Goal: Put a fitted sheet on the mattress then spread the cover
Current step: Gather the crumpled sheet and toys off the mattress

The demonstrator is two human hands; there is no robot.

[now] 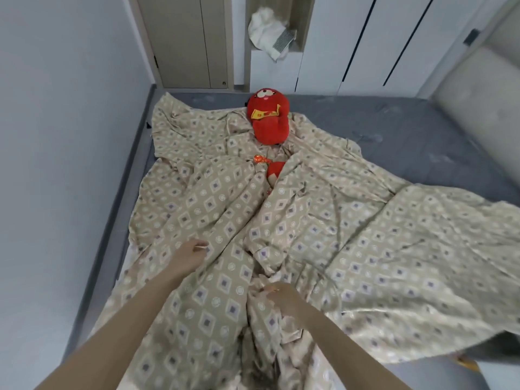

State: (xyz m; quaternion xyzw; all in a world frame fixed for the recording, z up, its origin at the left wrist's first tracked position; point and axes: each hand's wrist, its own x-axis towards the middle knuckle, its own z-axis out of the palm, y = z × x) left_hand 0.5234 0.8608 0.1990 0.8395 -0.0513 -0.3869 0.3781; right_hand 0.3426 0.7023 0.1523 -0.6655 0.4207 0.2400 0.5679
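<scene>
Beige, glossy sheet printed with diamonds and rings [351, 249] lies crumpled in long ridges over the near and middle part of the dark grey mattress [408, 130]. Far strip and far-right area of the mattress are bare, and no corner looks hooked on yet. The sheet's near-right edge droops past the bed's side. A red plush toy with a yellow tag [268, 116] sits on the sheet's far middle, its lower part swallowed by a fold. Likely trouble: any pull toward the near end drags or tumbles the toy, or the toy pins the cloth so it bunches rather than spreads, so it probably wants lifting off first. The overhanging right edge could also slide further off if tugged that way. The bed's left side runs tight along a pale wall [70, 136], so tucking there looks awkward. Left hand [191, 254] is reached out onto a ridge, fingers bent. Blur hides whether it pinches cloth. Right hand [281, 295] is nearer, fingers curled into a gathered fold, gripping it. A white bundle of cloth [267, 32] sits in a wall niche beyond.
</scene>
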